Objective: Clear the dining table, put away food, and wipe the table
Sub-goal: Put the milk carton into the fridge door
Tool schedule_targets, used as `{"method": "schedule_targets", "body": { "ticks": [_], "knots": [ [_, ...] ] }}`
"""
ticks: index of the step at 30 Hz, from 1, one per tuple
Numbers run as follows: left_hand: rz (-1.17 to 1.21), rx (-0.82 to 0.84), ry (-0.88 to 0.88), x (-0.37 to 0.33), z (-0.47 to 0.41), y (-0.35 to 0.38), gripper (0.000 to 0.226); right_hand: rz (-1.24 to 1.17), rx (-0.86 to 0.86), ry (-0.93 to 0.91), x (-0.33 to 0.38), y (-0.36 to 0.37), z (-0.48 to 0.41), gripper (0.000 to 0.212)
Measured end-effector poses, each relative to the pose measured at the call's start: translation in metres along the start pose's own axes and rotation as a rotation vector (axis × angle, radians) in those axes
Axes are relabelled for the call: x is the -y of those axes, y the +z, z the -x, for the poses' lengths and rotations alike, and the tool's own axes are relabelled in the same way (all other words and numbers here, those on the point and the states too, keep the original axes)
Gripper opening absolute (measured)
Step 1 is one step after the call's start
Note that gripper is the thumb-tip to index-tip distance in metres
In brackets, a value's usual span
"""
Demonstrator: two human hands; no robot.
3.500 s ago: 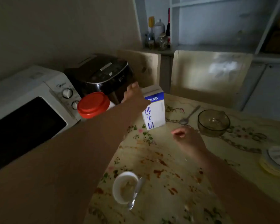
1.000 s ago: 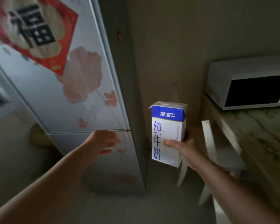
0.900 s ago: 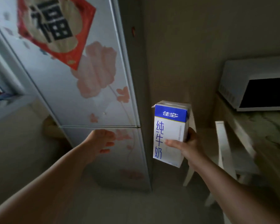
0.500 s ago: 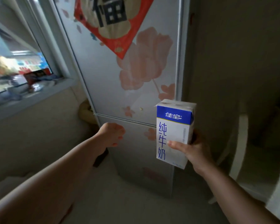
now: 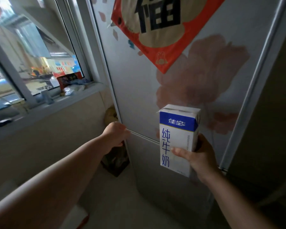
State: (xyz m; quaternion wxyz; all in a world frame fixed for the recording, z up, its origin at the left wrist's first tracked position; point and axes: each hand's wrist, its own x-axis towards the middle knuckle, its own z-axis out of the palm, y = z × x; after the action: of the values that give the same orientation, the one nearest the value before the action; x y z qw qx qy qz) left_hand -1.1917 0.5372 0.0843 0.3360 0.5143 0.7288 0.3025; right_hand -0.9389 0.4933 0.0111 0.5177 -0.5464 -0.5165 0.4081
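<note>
A white and blue milk carton (image 5: 177,139) stands upright in my right hand (image 5: 200,157), which grips its lower right side in front of the fridge. The grey fridge (image 5: 139,100) has two doors, both shut, with pink flower prints and a red paper square stuck on the upper one. My left hand (image 5: 116,134) is curled on the left edge of the fridge at the seam between the upper and lower doors. Its fingers wrap around the door edge and are partly hidden.
A window (image 5: 31,60) with a sill full of small items is at the left. A dark box (image 5: 116,161) sits on the floor beside the fridge, below my left hand. A dim wall lies to the right of the fridge.
I have turned from the dining table to the fridge with the milk carton in my right hand. My left hand has reached the fridge's left edge and closed on it.
</note>
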Motion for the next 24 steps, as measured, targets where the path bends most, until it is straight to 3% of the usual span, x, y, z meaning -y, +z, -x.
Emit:
{"method": "schedule_targets", "body": {
  "ticks": [4,9,13,19,24],
  "knots": [
    [0.017,-0.043,-0.008,0.003,-0.039,-0.018,0.006,-0.005,-0.021,-0.008,0.008,0.023,-0.015,0.056],
    [-0.021,-0.070,0.015,0.008,-0.100,-0.042,0.037,-0.009,-0.079,-0.008,0.015,0.062,-0.033,0.057],
    [-0.115,-0.106,0.075,0.009,-0.161,-0.065,0.040,0.011,-0.173,0.009,0.013,0.099,-0.050,0.065],
    [0.008,-0.011,0.183,0.006,-0.240,-0.091,0.060,0.008,-0.397,-0.006,0.022,0.152,-0.059,0.061],
    [0.082,0.111,0.324,-0.004,-0.267,-0.092,0.050,0.032,-0.530,0.033,0.015,0.185,-0.057,0.057]
  ]
}}
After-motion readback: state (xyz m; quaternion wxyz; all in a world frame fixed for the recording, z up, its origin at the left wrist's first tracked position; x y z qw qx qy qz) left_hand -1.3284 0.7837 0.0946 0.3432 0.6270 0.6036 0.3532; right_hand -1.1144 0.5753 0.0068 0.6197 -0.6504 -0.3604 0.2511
